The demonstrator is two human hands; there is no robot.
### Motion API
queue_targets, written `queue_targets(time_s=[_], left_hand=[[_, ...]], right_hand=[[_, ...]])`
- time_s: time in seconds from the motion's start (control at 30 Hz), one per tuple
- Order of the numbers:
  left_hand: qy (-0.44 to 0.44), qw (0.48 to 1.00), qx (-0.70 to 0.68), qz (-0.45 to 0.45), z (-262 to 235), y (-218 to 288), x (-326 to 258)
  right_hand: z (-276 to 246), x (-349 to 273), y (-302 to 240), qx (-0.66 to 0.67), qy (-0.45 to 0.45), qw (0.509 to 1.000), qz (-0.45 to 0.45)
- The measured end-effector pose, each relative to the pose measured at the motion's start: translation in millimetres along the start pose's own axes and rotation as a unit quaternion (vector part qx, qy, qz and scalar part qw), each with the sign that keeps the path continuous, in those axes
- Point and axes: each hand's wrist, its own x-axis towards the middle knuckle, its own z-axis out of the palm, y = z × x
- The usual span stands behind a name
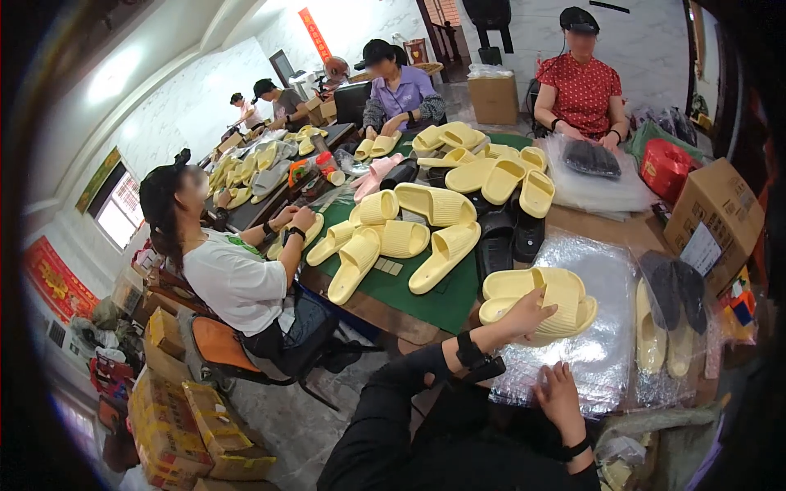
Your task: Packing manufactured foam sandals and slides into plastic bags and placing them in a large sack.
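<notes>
My left hand (526, 316) grips a pair of ribbed yellow slide slippers (565, 288), laid together over the near edge of the table. The fingers lie on a strap, and the hold underneath is hidden. Closer to me, my right hand (561, 398) rests at the front edge of a stack of clear plastic bags (610, 282), its fingers apart with nothing visible in them. Right of the stack, a yellow pair (651, 331) and a dark pair (682, 295) of slippers lie in clear plastic.
Many yellow slides (438, 204) cover the green mat (446, 304), with black slides (495, 237) among them. A cardboard box (714, 217) stands at the right. Several co-workers sit around the tables. An orange chair (225, 348) and taped boxes (172, 430) are at the left.
</notes>
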Motion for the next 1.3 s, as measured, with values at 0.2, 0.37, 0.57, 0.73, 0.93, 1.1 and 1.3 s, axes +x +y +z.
queue_targets(time_s=[0.2,0.37,0.57,0.73,0.93,1.1,1.3], left_hand=[[-0.014,1.000,0.025,0.004,-0.6,-20.5,-6.9],[0.029,0.984,-0.139,-0.107,-7.8,-39.5,-37.6],[0.093,0.987,0.062,0.113,-3.0,-97.9,-23.8],[0.055,0.993,0.058,0.090,-18.9,-93.1,-7.6],[0.109,0.978,0.161,0.074,-17.4,-90.3,7.6],[0.112,0.988,0.110,-0.012,-39.3,-63.3,33.6],[-0.110,0.983,-0.052,-0.139,-48.4,-59.9,54.1]], right_hand=[[5.1,0.4,3.9,-0.010,0.005,1.000,-0.005],[1.0,1.9,-2.2,-0.003,-0.011,1.000,0.019],[1.3,1.5,-1.7,-0.012,-0.012,1.000,0.006],[2.4,-0.1,-2.4,-0.019,-0.021,1.000,0.013],[6.1,-0.7,3.9,-0.030,-0.028,0.999,0.014],[2.9,0.6,-1.9,-0.021,-0.018,1.000,0.009],[2.3,-0.1,-1.6,-0.024,-0.014,0.999,0.015]])
